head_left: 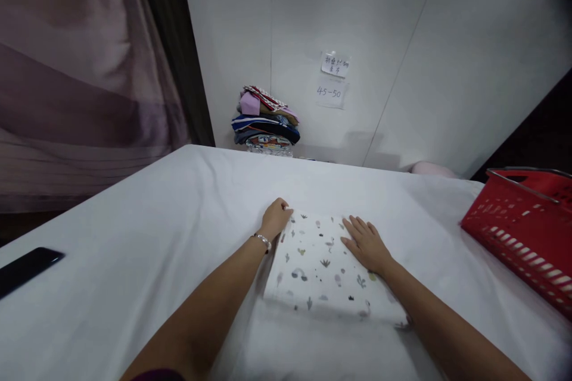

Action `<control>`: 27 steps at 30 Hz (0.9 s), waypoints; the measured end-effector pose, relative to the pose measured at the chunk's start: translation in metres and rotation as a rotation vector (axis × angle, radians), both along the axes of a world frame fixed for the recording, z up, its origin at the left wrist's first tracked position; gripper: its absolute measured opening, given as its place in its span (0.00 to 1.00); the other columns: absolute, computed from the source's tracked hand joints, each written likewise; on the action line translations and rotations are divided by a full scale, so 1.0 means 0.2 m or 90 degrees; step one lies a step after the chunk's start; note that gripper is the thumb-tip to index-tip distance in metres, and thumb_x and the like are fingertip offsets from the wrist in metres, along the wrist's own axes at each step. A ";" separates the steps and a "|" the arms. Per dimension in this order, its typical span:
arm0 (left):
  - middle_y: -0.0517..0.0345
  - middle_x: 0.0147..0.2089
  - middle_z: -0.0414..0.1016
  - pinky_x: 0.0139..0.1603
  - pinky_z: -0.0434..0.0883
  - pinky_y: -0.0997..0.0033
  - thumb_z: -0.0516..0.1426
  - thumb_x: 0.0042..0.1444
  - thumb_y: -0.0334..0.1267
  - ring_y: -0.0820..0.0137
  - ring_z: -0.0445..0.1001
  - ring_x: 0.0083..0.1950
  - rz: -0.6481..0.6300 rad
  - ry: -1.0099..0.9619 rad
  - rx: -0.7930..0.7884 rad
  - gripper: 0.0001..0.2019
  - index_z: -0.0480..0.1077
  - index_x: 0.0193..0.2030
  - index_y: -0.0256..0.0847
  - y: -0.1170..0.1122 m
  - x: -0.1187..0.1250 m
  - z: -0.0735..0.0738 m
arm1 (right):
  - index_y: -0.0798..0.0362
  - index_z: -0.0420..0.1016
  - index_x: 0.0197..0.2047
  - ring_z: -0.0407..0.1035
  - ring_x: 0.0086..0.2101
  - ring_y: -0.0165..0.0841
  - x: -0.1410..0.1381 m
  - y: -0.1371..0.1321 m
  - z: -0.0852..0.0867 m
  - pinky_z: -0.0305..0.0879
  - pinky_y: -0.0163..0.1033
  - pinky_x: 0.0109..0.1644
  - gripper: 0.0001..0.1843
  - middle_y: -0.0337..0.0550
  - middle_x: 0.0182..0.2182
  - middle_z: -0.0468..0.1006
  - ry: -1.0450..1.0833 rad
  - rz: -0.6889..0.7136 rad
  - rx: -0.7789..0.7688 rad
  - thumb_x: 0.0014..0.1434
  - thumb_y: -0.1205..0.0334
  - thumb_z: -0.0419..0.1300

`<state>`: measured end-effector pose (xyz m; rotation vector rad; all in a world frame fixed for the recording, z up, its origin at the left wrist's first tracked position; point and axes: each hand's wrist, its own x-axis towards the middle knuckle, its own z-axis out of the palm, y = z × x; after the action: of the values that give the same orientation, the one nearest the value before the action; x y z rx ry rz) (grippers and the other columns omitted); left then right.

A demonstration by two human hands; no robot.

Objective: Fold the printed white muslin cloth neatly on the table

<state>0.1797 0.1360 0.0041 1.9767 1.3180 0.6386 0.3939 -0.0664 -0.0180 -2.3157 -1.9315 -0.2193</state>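
Printed cloth (pixel 326 262), one piece: white ground, small motifs of cacti, rainbows and birds; located at the lower centre of the frame, lying flat on the white-covered tabletop (pixel 170 250), apparently in layers. Left hand (pixel 274 218): bracelet (pixel 263 242) at the wrist; grip closed, thumb and fingers pinching the cloth's far left corner. Right hand (pixel 367 247): grip open, palm down, fingers spread over the cloth's right side, no pinch visible. Step in hand, by judgement: smoothing and squaring the cloth, one corner held while the other side is pressed flat. Next move, by judgement: calls for keeping the left corner steady while the right palm works out any slack, edges kept aligned. Surroundings: red basket (pixel 522 232) with metal handle, right edge of the frame; dark flat object (pixel 31 269), possibly a phone, lower left; stack of folded fabrics (pixel 267 122), upper centre, beyond the far edge; two paper notes (pixel 334 65) on the wall (pixel 402 24), the lower marked 45-50; pinkish curtain (pixel 84 65), upper left.
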 end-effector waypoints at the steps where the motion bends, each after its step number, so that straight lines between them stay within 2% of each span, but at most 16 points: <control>1: 0.62 0.32 0.71 0.31 0.61 0.75 0.56 0.49 0.37 0.73 0.68 0.32 -0.008 -0.011 -0.002 0.05 0.66 0.34 0.42 0.01 0.00 -0.01 | 0.48 0.50 0.65 0.45 0.62 0.42 0.00 0.00 0.00 0.44 0.53 0.61 0.32 0.47 0.63 0.52 0.000 0.001 0.000 0.62 0.43 0.37; 3: 0.60 0.35 0.72 0.33 0.64 0.75 0.57 0.49 0.36 0.72 0.70 0.34 -0.030 -0.038 -0.012 0.07 0.67 0.36 0.41 0.03 -0.01 -0.01 | 0.48 0.50 0.64 0.45 0.62 0.42 0.00 0.00 0.00 0.44 0.53 0.61 0.32 0.48 0.63 0.52 -0.002 0.000 -0.001 0.62 0.43 0.37; 6: 0.58 0.39 0.74 0.38 0.66 0.75 0.56 0.51 0.38 0.71 0.71 0.39 -0.043 -0.072 -0.025 0.11 0.67 0.42 0.40 0.02 -0.04 0.02 | 0.49 0.51 0.64 0.46 0.61 0.42 0.00 0.00 0.00 0.44 0.53 0.61 0.32 0.48 0.63 0.53 -0.008 -0.002 -0.003 0.62 0.43 0.37; 8: 0.55 0.44 0.73 0.44 0.67 0.72 0.53 0.54 0.40 0.69 0.71 0.44 -0.027 -0.071 0.025 0.13 0.67 0.46 0.39 -0.02 -0.07 0.06 | 0.49 0.51 0.64 0.46 0.61 0.42 0.00 0.00 -0.01 0.44 0.53 0.61 0.32 0.48 0.63 0.52 -0.010 -0.003 -0.004 0.62 0.43 0.38; 10: 0.53 0.51 0.70 0.51 0.64 0.67 0.50 0.57 0.43 0.67 0.69 0.49 -0.050 -0.048 0.134 0.15 0.66 0.48 0.40 -0.10 -0.10 0.10 | 0.50 0.51 0.64 0.45 0.62 0.42 0.00 0.00 -0.01 0.44 0.53 0.61 0.32 0.47 0.63 0.52 -0.012 -0.005 -0.007 0.62 0.44 0.38; 12: 0.53 0.56 0.67 0.58 0.58 0.65 0.47 0.59 0.45 0.66 0.64 0.56 -0.164 0.002 0.252 0.18 0.64 0.52 0.42 -0.20 -0.11 0.11 | 0.50 0.51 0.64 0.45 0.62 0.42 0.00 0.00 -0.01 0.44 0.53 0.61 0.32 0.47 0.63 0.52 -0.013 -0.006 -0.013 0.62 0.43 0.37; 14: 0.51 0.62 0.59 0.64 0.48 0.60 0.47 0.58 0.50 0.62 0.53 0.64 -0.260 0.084 0.308 0.24 0.60 0.57 0.41 -0.28 -0.11 0.10 | 0.50 0.50 0.65 0.45 0.62 0.42 0.00 0.00 -0.01 0.43 0.53 0.61 0.32 0.47 0.63 0.52 -0.015 -0.008 -0.019 0.62 0.43 0.37; 17: 0.48 0.68 0.45 0.66 0.40 0.54 0.45 0.55 0.58 0.58 0.39 0.69 -0.300 0.219 0.250 0.35 0.53 0.63 0.36 -0.31 -0.10 0.06 | 0.50 0.50 0.65 0.43 0.62 0.41 0.00 0.00 0.00 0.42 0.52 0.62 0.33 0.47 0.64 0.50 -0.011 -0.016 -0.031 0.62 0.43 0.36; 19: 0.47 0.69 0.40 0.65 0.39 0.53 0.43 0.54 0.60 0.58 0.35 0.69 -0.308 0.272 0.213 0.38 0.50 0.65 0.35 -0.29 -0.09 0.03 | 0.49 0.49 0.65 0.42 0.62 0.41 0.00 0.00 0.01 0.42 0.52 0.62 0.33 0.47 0.64 0.49 0.000 -0.022 -0.047 0.62 0.43 0.35; 24: 0.48 0.69 0.39 0.65 0.37 0.50 0.39 0.54 0.61 0.58 0.32 0.69 -0.312 0.303 0.239 0.39 0.47 0.66 0.35 -0.25 -0.08 -0.01 | 0.50 0.50 0.65 0.39 0.63 0.44 -0.07 0.03 0.14 0.41 0.55 0.61 0.33 0.50 0.65 0.46 0.052 -0.058 -0.115 0.61 0.42 0.38; 27: 0.49 0.69 0.39 0.64 0.37 0.48 0.39 0.54 0.62 0.57 0.32 0.69 -0.307 0.309 0.249 0.39 0.47 0.66 0.35 -0.25 -0.08 -0.02 | 0.51 0.45 0.66 0.33 0.64 0.43 -0.18 0.06 0.19 0.38 0.55 0.62 0.35 0.48 0.66 0.39 0.069 -0.050 -0.072 0.61 0.41 0.37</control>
<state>0.1645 0.0852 0.0009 2.7734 0.9474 0.1898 0.3573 -0.0542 0.0207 -2.4214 -1.8487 0.0096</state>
